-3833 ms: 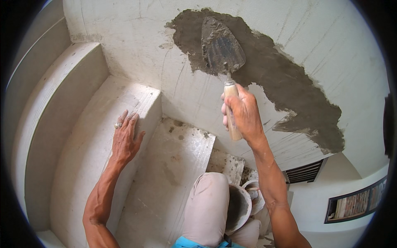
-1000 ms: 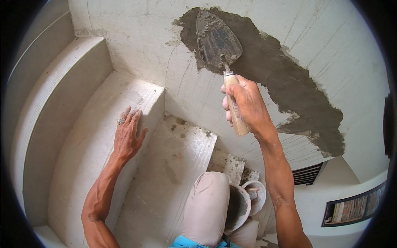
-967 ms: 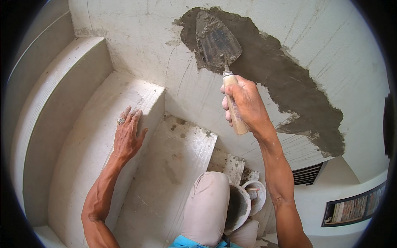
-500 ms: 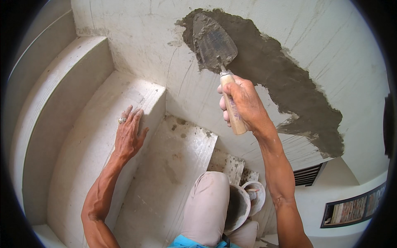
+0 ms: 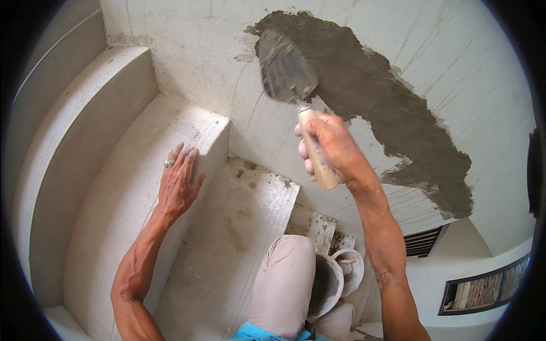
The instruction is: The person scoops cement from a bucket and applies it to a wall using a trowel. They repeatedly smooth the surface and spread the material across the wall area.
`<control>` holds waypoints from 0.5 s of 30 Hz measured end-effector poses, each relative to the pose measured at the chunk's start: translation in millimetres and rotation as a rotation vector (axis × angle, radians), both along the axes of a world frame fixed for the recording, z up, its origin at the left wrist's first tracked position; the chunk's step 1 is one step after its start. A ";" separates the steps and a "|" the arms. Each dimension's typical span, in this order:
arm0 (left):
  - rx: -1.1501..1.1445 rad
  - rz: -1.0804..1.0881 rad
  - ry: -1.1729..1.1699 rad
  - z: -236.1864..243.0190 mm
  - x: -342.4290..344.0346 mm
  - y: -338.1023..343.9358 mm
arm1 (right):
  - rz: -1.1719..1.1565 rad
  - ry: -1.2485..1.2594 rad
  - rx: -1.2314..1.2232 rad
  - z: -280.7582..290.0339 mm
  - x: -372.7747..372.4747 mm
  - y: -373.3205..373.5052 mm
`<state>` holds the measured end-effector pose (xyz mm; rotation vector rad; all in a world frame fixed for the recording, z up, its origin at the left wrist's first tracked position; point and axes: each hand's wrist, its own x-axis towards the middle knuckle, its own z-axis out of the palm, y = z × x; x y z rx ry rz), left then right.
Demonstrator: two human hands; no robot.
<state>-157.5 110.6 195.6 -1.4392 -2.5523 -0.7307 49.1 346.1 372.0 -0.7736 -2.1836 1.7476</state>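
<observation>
My right hand (image 5: 335,146) is wrapped round the wooden handle of a trowel (image 5: 288,69), its mortar-smeared blade slightly blurred by motion. The blade lies over the left end of a dark grey patch of wet mortar (image 5: 364,77) on the white wall (image 5: 187,62); whether it touches the wall I cannot tell. That patch runs down to the right in a ragged band. My left hand (image 5: 178,181), with a ring on one finger, rests spread on the edge of a pale concrete step (image 5: 128,170). Nothing is in it.
Beside my knee stand two buckets, a larger one (image 5: 335,284) and a smaller one (image 5: 357,267) with a tool inside. Curved steps (image 5: 85,113) rise at the left, and spattered lower steps (image 5: 244,210) descend rightward. A slatted vent (image 5: 424,242) and a dark-framed opening (image 5: 483,287) lie lower right.
The trowel blade has moved slightly left and down along the mortar patch's left end, its handle tilting with it. My left hand stays on the step.
</observation>
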 end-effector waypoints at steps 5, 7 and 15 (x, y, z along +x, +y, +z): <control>-0.012 0.011 0.005 1.7 0.6 0.7 | -0.005 -0.011 -0.026 -7.2 3.9 -6.7; -0.001 0.006 0.012 0.1 0.2 -0.6 | -0.005 0.038 0.028 0.1 4.1 -8.3; -0.001 -0.012 0.006 -0.4 -0.5 3.6 | 0.033 -0.028 -0.042 -9.1 1.7 -0.8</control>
